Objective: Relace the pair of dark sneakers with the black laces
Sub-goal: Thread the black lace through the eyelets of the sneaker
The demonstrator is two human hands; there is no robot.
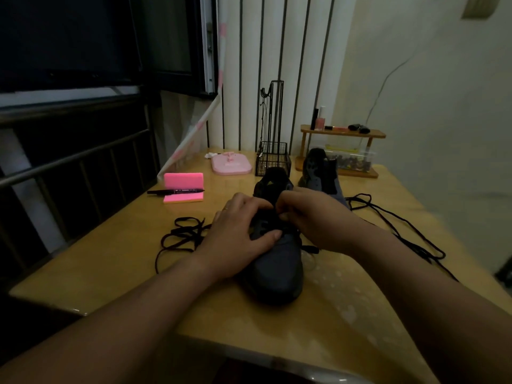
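One wooden table [116, 259] carries everything, dimly lit. Largest on it is the near sneaker [277, 267], dark, standing toe toward the person at the middle of the table, with both hands on its upper part. The left hand [238, 239] lies flat over the shoe's left side, fingers spread and thumb pressed on the eyelet area, so its grip is a loose hold on the shoe rather than a closed fist. The right hand [310, 217] is curled at the tongue, its fingertips pinched together at the eyelets; what they pinch is too dark to tell. The second sneaker [321, 173] stands behind and to the right, heel up, apart from the hands. One black lace [399, 225] trails across the table to the right of the shoes; another lace [180, 236] lies in loose loops to the left, near the left hand. Farther back are a wooden shelf [343, 134], a wire basket [273, 159], a pink stand [231, 164], a pink block [183, 187] and a black marker [174, 191] resting against it.
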